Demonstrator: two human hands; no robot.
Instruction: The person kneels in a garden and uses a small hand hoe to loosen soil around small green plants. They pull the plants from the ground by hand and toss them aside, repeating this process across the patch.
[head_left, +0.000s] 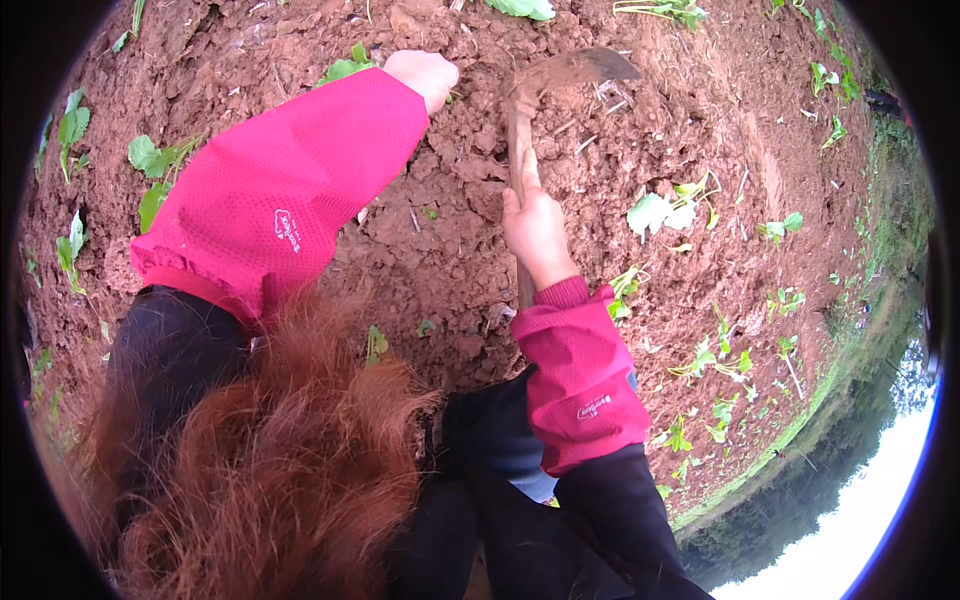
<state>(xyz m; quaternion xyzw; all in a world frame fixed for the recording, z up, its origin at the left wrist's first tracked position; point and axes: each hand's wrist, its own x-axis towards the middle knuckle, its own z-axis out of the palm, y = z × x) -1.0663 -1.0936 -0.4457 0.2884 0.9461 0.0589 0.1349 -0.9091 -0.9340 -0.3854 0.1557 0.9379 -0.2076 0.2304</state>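
Observation:
My left hand (426, 75), in a pink sleeve cover, is low over the reddish soil with its fingers curled out of sight. Broad green leaves (343, 71) show beside its wrist, and a small bit of green shows under the hand; whether it grips a plant cannot be seen. My right hand (537, 229) is wrapped around the wooden handle (517, 139) of a short hand tool, its index finger stretched along the wood. The tool's curved, soil-coated metal blade (581, 67) points right, just above or touching the ground; the exact contact is unclear.
Uprooted-looking or wilted leafy seedlings (664, 210) lie to the right, with several more plants (73, 127) at the left. Cloddy soil (442, 262) spreads before me. My long hair (300, 450) covers the lower left. A grassy edge (795, 427) and trees border the field.

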